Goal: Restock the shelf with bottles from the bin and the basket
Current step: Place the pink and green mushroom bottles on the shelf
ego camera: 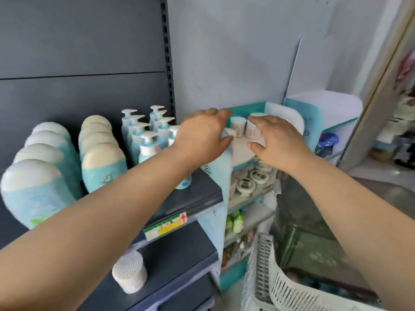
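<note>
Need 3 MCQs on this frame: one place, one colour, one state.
1. Where is the cotton-pad pack?
A) in the basket
B) on the dark lower shelf
C) on the floor

2. Head colour on the pump bottles?
A) white
B) black
C) red

3. How are the jars on the top tier of the teal display?
A) tipped over
B) lids off
C) upright, lidded

Key:
1. B, it stands below the price tag.
2. A, every visible pump is white.
3. C, both sit on their bases with pale lids on.
</note>
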Available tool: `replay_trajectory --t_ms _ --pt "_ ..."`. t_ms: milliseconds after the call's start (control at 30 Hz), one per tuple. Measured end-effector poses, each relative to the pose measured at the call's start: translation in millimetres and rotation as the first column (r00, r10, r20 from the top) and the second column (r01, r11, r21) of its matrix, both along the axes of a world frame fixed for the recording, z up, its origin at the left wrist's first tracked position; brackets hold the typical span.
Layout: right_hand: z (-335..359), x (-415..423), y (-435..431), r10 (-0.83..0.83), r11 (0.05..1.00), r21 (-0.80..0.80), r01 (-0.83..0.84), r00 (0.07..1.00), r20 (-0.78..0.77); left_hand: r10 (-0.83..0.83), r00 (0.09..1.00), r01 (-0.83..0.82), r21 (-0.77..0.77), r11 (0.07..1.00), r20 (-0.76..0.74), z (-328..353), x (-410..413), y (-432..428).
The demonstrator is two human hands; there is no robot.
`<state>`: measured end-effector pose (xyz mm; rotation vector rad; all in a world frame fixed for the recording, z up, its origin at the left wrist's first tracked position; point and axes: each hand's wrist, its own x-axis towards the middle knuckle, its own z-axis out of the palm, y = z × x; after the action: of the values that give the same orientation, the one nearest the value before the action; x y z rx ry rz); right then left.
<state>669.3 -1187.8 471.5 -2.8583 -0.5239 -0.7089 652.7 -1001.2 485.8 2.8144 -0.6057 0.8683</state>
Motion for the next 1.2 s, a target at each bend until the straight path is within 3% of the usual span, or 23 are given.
replay_trajectory --t_ms 333,667,900,1200 --pt "-82 -12 -213 -0.162 0.986 -0.076 0.149 0.964 -0.213 -0.111 0.966 0.113 -0.004 0.994 -0.233 -99 32 -187" --pt "-174 -2 -328 -0.217 0.973 -0.027 0.228 0.875 -0.433 -0.117 0.854 0.140 0.006 0.990 -0.506 -191 62 -274" --pt "-216 38 -368 -0.293 0.940 -0.040 0.338 0.747 -0.597 -0.176 0.784 0.217 -0.003 0.976 -0.595 -221 110 -303" --pt "-276 104 -399 -0.391 0.860 -0.119 0.496 0.493 -0.777 -0.279 0.661 0.363 -0.028 0.931 -0.696 -252 190 -367"
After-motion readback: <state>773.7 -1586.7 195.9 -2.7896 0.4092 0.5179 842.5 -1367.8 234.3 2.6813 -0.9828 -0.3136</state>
